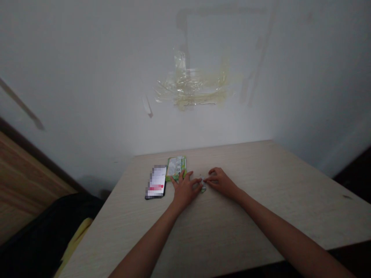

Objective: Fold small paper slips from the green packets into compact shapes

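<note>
A small, shiny green-and-white piece (203, 188) lies between my two hands over the table; it is too small to make out its kind. My left hand (184, 190) pinches its left edge with thumb and forefinger, while the other fingers spread toward a green-and-white packet (175, 166). From the right, my right hand (222, 183) closes its fingertips on the upper end of the same piece. The packet lies flat with printed text facing up, its near right corner partly hidden by my left fingers.
A phone (157, 182) with a lit, partly blurred screen lies left of the packet. The pale wooden table (261, 170) meets a white wall (116, 77) with peeling clear tape (191, 87). Dark and yellow cloth (77, 237) is beside the table's left edge.
</note>
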{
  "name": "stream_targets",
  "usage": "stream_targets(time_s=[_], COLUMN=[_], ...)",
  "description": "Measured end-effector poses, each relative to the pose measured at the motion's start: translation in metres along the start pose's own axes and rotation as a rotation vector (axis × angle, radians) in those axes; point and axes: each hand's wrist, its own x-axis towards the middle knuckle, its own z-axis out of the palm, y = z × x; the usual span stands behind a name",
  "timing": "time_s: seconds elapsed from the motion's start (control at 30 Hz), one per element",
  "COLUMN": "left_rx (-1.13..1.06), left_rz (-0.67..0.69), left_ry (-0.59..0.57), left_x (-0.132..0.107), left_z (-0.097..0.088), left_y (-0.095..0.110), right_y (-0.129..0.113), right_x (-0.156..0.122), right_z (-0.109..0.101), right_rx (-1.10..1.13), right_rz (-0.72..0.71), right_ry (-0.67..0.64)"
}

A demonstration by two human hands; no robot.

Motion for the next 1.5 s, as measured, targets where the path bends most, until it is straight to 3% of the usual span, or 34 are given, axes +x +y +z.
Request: stream_targets(time_s=[0.43,0.9,1.5], left_rx=[0.034,0.150,0.139], left_rz=[-0.024,-0.043,-0.074], left_ry=[-0.021,0.105,0.099], left_x=[0.000,0.000,0.002], left_z=[-0.001,-0.002,-0.005], left_y=[0.002,0.006,0.008], right_y=[-0.009,-0.016,-0.022], right_x=[-0.006,-0.005,-0.005], right_z=[-0.013,-0.012,-0.020], right_rx=[0.117,0.060,0.073], right_rz=[-0.216,-0.222,-0.340], right_ry=[-0.070,-0.031,-0.154])
